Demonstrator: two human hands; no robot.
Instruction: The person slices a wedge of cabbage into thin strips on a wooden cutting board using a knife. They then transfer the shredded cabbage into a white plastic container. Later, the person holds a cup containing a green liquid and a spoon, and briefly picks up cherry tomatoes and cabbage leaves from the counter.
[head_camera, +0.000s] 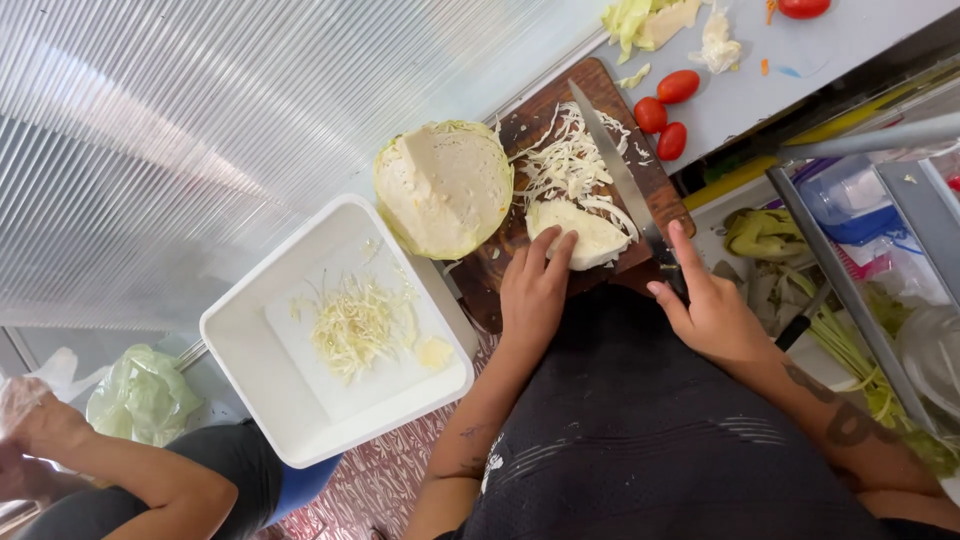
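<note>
Two hands work at a dark wooden cutting board (640, 180) that lies on the grey counter (760, 90). The left hand (532, 290) presses its fingers down on a pale cabbage wedge (580, 235) at the near edge of the board, fingertips curled on top of it. The right hand (712, 310) is closed round the handle of a long knife (615, 170), index finger stretched along the top; the blade runs away from the person, just right of the wedge and across a heap of shredded cabbage (565, 160). Left of the wedge, a half cabbage (443, 187) rests cut face up, partly over the board's left edge. Nearer and further left stands a square white tub (250, 340) with some cabbage shreds (355, 325) on its bottom. Three red tomatoes (665, 112) lie on the counter just right of the board's far end, with cabbage scraps (645, 20) beyond them. At the right, a clear plastic container with a blue lid (850, 205) sits below the counter edge, near green trimmings (765, 235). At the near left, another person's arm (130, 465) shows beside a pale green plastic bag (140, 395).
</note>
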